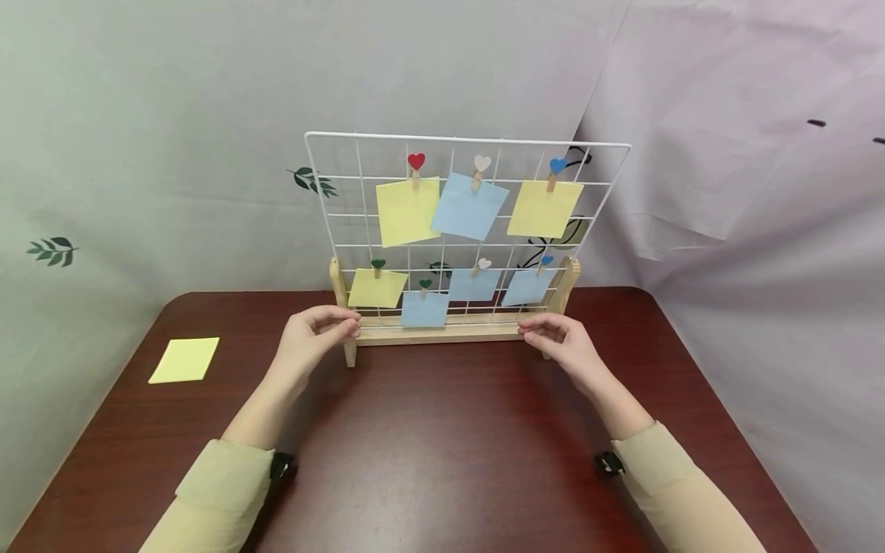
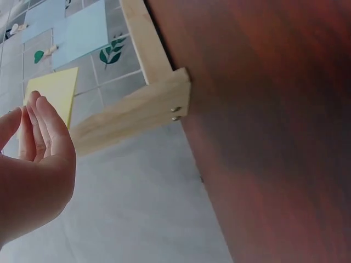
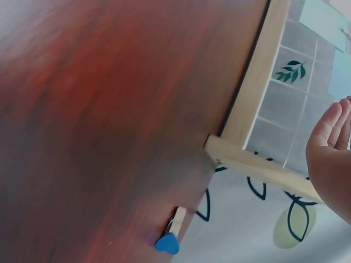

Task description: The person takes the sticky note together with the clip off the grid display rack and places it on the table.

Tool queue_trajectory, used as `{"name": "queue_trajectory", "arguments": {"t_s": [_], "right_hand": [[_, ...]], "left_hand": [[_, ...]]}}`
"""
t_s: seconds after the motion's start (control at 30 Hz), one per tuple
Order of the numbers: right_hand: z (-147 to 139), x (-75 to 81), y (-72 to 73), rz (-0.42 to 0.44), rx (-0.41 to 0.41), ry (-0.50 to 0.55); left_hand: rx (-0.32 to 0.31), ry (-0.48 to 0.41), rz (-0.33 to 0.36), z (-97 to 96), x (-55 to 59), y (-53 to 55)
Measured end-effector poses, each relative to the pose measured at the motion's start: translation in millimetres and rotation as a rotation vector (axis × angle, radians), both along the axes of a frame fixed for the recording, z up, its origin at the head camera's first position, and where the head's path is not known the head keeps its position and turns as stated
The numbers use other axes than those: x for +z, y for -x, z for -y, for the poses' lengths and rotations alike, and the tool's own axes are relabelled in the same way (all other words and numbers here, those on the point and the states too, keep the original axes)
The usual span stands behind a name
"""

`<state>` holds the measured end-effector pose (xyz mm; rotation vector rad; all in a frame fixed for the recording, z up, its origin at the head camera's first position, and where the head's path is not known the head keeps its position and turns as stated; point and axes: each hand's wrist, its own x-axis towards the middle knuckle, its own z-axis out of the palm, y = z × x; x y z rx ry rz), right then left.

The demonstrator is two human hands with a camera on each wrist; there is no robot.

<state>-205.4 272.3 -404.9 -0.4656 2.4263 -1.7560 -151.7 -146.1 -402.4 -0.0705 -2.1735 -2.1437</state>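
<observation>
A white wire grid (image 1: 459, 140) stands upright in a wooden base (image 1: 435, 335). Heart-topped clothespins pin yellow and blue sticky notes to it in two rows. My left hand (image 1: 314, 338) is in front of the base's left end, thumb and fingertips close together. In the left wrist view, its loosely bent fingers (image 2: 46, 129) overlap a yellow sticky note (image 2: 63, 90), with nothing seen between them. Opposite, my right hand (image 1: 563, 346) is in front of the base's right end, fingers gently curved. The right wrist view shows no object in its fingers (image 3: 329, 126).
A yellow sticky note (image 1: 184, 360) lies on the dark red-brown table (image 1: 442, 445), left of the grid. By the base's right leg lies a clothespin with a blue heart (image 3: 168, 244). A pale leaf-printed cloth (image 1: 173, 153) hangs behind the table.
</observation>
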Motion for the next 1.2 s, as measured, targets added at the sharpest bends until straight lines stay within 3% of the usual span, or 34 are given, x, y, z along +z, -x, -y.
{"name": "queue_trajectory", "arguments": {"t_s": [0.37,0.57,0.73,1.2], "right_hand": [[21,9.4,4.6,-0.016,0.035,0.123],[34,21.5,5.4,0.007,0.042,0.154],[41,29.2,6.9,-0.005,0.041,0.177],[60,52.6,10.3,-0.047,0.037,0.194]], "left_hand": [[-0.024,0.029,-0.031,-12.6,19.1,11.1],[-0.041,0.021,-0.04,-18.4,28.8,16.2],[-0.042,0.056,-0.051,-23.1,37.9,19.2],[-0.051,0.042,-0.113,-32.5,63.9,26.1]]}}
